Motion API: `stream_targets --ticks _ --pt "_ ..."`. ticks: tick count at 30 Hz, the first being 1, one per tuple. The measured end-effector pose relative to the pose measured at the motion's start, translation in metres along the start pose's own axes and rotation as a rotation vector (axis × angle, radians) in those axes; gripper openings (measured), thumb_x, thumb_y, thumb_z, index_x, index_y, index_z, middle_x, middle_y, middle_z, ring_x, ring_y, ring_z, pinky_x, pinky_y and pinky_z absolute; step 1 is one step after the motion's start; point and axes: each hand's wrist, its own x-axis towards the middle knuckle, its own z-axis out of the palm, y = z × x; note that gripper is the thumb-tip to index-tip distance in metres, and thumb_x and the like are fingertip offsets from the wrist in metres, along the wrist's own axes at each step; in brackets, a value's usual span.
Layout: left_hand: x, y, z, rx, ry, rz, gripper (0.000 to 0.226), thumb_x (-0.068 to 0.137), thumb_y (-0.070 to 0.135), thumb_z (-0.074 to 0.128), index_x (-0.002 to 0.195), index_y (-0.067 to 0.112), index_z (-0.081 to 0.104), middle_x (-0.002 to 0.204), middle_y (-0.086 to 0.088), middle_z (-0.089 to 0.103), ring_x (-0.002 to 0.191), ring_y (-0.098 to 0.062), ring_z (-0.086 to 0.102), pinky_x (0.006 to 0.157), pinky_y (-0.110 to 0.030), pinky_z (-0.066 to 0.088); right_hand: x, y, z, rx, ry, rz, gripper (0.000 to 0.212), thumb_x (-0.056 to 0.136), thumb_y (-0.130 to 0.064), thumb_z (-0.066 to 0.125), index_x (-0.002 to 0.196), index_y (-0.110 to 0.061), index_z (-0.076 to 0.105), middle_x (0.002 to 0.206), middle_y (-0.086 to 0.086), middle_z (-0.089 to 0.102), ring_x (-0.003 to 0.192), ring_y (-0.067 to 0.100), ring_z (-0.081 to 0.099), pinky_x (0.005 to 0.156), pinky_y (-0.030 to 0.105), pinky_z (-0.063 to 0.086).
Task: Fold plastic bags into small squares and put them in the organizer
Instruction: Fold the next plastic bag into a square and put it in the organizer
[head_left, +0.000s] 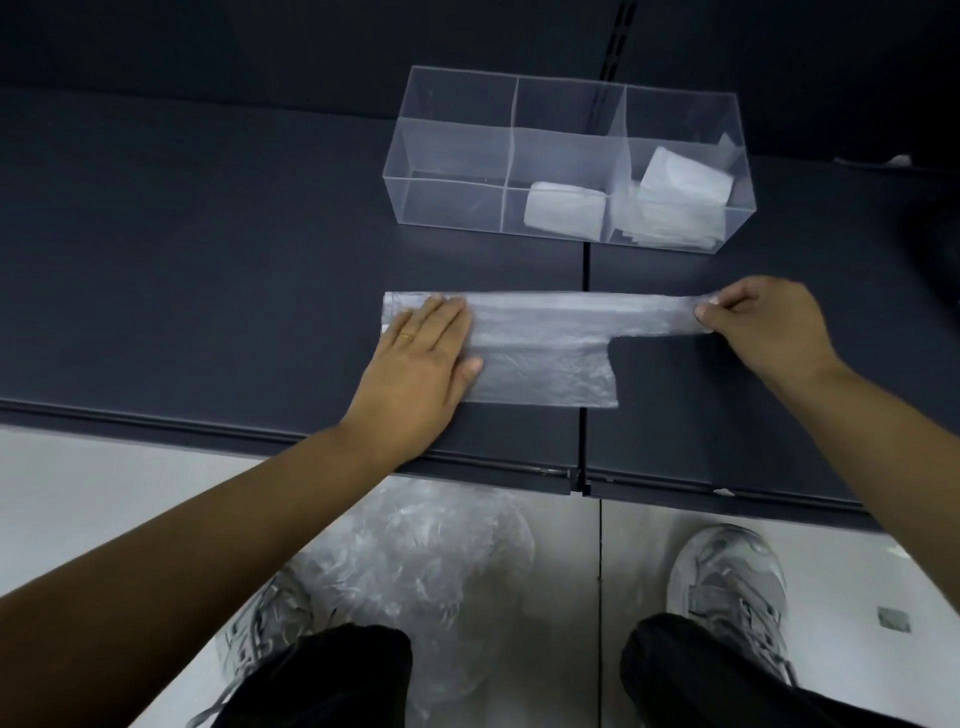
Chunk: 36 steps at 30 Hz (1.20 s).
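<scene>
A translucent plastic bag lies flat on the dark table, folded lengthwise with its handle strip stretched to the right. My left hand presses flat on the bag's left end, fingers straight. My right hand pinches the tip of the handle strip between thumb and fingers. Behind the bag stands a clear organizer with several compartments. One folded bag lies in its front middle compartment, and more folded bags fill the right one.
A heap of loose plastic bags lies on the floor between my shoes, below the table's front edge. A seam splits the tabletop near the middle.
</scene>
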Motion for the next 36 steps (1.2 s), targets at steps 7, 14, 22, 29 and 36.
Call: stream_targets --ticks 7,14,22,29,36 --pt "-0.004 -0.006 0.016 0.166 -0.093 -0.039 0.079 0.088 0.069 -0.003 0.150 0.020 -0.008 0.159 0.002 -0.009 0.147 -0.016 -0.011 0.119 -0.039 -0.008 -0.071 -0.091 0.052 -0.007 -0.050 -0.648 0.045 0.085 -0.001 0.055 0.130 -0.006 0.053 0.133 0.017 0.048 0.124 0.028 0.045 0.109 0.029 0.030" --pt "-0.005 -0.009 0.013 0.150 -0.087 -0.008 0.084 0.086 0.068 0.006 0.152 0.017 0.005 0.161 -0.007 0.003 0.148 -0.027 -0.002 0.120 -0.044 0.001 -0.081 -0.087 0.111 -0.374 -0.281 -0.737 0.059 0.102 -0.039 0.025 0.153 -0.015 0.008 0.162 0.000 0.004 0.148 0.012 -0.002 0.118 0.032 -0.009" --pt "-0.011 -0.031 0.004 0.203 -0.130 -0.167 0.112 0.069 0.090 0.002 0.153 0.017 0.001 0.161 -0.012 -0.004 0.148 -0.028 -0.006 0.118 -0.052 -0.003 -0.047 -0.016 0.066 -0.560 -0.176 -0.585 0.064 0.098 -0.051 0.012 0.154 -0.020 0.005 0.162 0.001 0.001 0.149 0.016 -0.003 0.119 0.036 -0.006" --pt "-0.023 -0.029 -0.009 0.042 -0.092 -0.036 0.108 0.072 0.084 0.018 0.154 0.016 0.002 0.160 0.000 -0.010 0.147 -0.017 -0.014 0.118 -0.042 -0.012 -0.057 -0.003 0.028 -0.171 -0.086 -0.607 0.055 0.087 -0.036 0.062 0.137 -0.017 0.048 0.150 0.005 0.035 0.139 0.022 0.028 0.112 0.039 0.020" --pt "-0.023 0.004 -0.001 -0.156 -0.059 0.181 0.071 0.090 0.052 0.052 0.147 0.013 0.035 0.157 0.001 0.026 0.145 -0.014 0.017 0.116 -0.017 0.000 -0.071 -0.004 0.028 -0.075 -0.131 -0.739 0.012 0.072 -0.009 0.082 0.081 -0.009 0.074 0.091 0.004 0.063 0.087 0.027 0.057 0.083 0.042 0.045"
